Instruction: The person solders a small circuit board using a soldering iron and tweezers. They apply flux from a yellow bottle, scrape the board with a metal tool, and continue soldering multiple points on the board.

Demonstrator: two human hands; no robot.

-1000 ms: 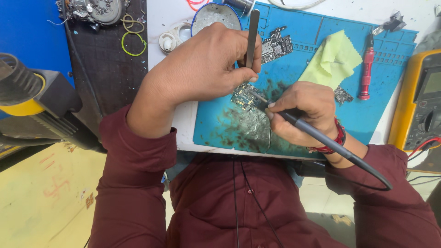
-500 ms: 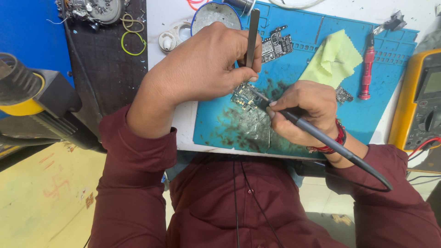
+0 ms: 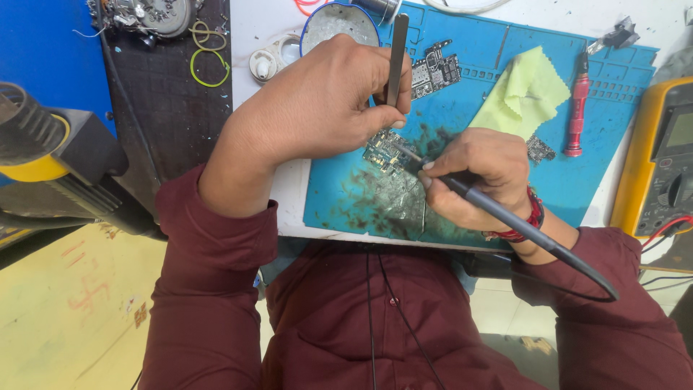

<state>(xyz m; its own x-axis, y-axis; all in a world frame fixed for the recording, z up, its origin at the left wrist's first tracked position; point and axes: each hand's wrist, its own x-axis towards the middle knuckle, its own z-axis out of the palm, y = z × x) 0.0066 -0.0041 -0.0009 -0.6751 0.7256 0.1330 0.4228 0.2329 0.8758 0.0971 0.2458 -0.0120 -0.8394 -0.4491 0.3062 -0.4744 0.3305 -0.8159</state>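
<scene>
My left hand (image 3: 317, 101) grips metal tweezers (image 3: 395, 58) that point down at a small circuit board (image 3: 382, 150) on the blue work mat (image 3: 476, 108). My right hand (image 3: 473, 177) holds a grey soldering iron (image 3: 520, 224) like a pen, its tip touching the board's right side. The iron's cable runs back over my right sleeve. The mat under the board is stained dark.
A second circuit board (image 3: 437, 71), a yellow cloth (image 3: 521, 92), a red screwdriver (image 3: 576, 108) and a small chip (image 3: 540, 149) lie on the mat. A yellow multimeter (image 3: 660, 159) sits at right, a round tin (image 3: 339, 22) at top, a hot air tool (image 3: 50, 166) at left.
</scene>
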